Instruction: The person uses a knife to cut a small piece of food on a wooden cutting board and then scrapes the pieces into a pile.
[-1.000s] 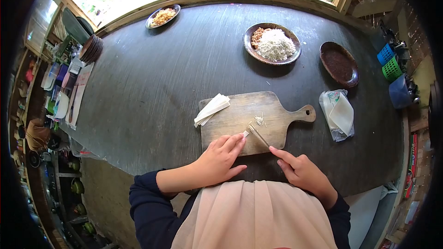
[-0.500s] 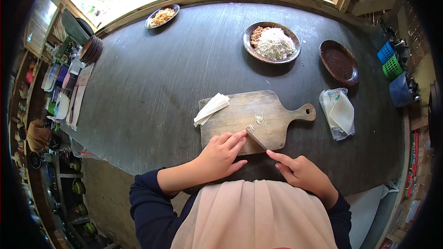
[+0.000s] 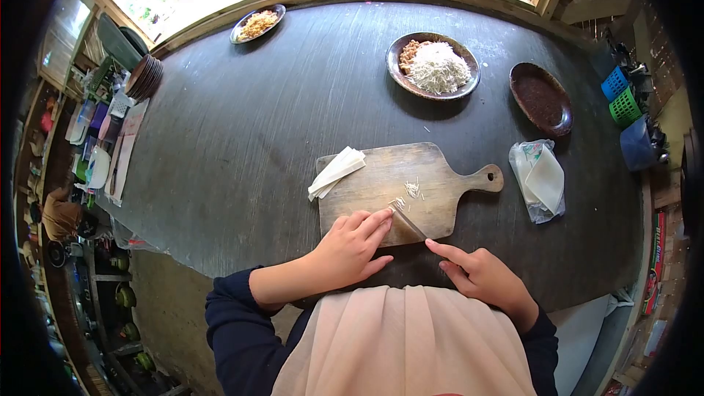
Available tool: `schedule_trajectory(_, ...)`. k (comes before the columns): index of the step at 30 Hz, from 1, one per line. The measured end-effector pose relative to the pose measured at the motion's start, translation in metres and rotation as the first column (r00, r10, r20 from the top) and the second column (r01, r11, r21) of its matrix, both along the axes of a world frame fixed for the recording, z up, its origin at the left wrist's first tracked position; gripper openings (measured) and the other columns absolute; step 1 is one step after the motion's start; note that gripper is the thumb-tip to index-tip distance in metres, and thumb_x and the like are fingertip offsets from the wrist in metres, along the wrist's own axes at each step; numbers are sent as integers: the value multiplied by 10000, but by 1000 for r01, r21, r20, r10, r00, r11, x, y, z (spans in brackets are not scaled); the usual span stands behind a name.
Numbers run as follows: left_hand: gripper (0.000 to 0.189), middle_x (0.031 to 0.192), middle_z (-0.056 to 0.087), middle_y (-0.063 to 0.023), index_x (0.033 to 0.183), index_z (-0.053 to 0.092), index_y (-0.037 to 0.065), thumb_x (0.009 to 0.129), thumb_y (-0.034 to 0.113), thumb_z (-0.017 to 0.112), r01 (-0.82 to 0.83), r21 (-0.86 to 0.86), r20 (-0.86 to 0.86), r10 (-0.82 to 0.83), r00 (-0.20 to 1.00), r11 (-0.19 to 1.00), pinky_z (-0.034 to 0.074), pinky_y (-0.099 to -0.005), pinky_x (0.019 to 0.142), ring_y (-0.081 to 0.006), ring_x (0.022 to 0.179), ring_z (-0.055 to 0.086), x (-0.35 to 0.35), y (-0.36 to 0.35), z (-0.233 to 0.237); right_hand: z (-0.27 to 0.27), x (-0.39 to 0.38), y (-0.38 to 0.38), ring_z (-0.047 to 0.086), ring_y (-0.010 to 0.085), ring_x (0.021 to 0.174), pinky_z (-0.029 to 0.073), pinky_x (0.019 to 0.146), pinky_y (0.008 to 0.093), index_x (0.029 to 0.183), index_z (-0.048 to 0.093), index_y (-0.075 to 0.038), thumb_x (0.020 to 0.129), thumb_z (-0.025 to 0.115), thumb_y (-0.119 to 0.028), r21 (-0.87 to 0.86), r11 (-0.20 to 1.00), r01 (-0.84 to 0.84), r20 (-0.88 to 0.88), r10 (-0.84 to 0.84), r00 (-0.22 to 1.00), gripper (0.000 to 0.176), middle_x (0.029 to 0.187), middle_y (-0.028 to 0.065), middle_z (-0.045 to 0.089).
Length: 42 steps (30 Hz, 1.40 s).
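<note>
A wooden cutting board (image 3: 433, 158) with a handle lies in front of me. My right hand (image 3: 477, 271) grips a knife (image 3: 411, 224), forefinger stretched along it, with the blade slanting over the board's near part. Fingers together, my left hand (image 3: 356, 242) presses down beside the blade tip; whatever lies under its fingertips is hidden. Thin white shreds (image 3: 399, 203) lie right by those fingertips, and a small heap of shreds (image 3: 413, 189) sits just beyond. Several flat white strips (image 3: 339, 172) are stacked across the board's left edge.
On the dark table (image 3: 242, 132), a plate (image 3: 396, 86) holds a white shredded pile and brown pieces. An oval brown dish (image 3: 541, 99) and a plastic packet (image 3: 539, 180) lie right. A small plate (image 3: 275, 26) of golden bits stands far left, stacked plates (image 3: 144, 79) nearer.
The knife blade has tilted slightly beside my left fingertips. Both hands stay almost in the same place, and the things on the table look unchanged apart from a slight view shift.
</note>
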<state>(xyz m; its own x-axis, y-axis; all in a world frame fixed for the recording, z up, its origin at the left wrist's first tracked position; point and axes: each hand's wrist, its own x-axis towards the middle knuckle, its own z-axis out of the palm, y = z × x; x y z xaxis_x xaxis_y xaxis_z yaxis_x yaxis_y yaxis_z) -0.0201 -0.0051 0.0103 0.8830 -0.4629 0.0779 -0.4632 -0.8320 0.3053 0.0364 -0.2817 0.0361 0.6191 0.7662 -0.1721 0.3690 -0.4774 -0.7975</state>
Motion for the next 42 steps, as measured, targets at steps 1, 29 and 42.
schedule_trajectory(1,592,1428,482,-141,1294,560,-48,896,377,665,5,12,8,-5,1000,1000,425,-403,1002,-300,1201,517,0,0,1,0,0,0,604,358,521,483,534,413,1413,523,-194,948,602,-108,0,1000,0,-1,0,1000,479,618,184,599)
schedule_trajectory(29,475,1390,526,-141,1282,581,-56,886,201,631,109,-3,2,-109,994,994,472,-385,969,-270,1169,553,8,11,4,-7,4,-4,569,341,488,465,514,409,1368,580,-230,944,632,-148,-3,1000,-25,62,25,998,435,595,171,576)
schedule_trajectory(42,541,1394,520,-131,1299,563,-58,783,74,656,174,-65,-39,-177,983,983,467,-366,984,-261,1173,542,13,20,4,-6,2,-2,549,338,470,451,498,397,1368,581,-223,923,654,-118,19,999,-32,42,32,999,463,584,175,562)
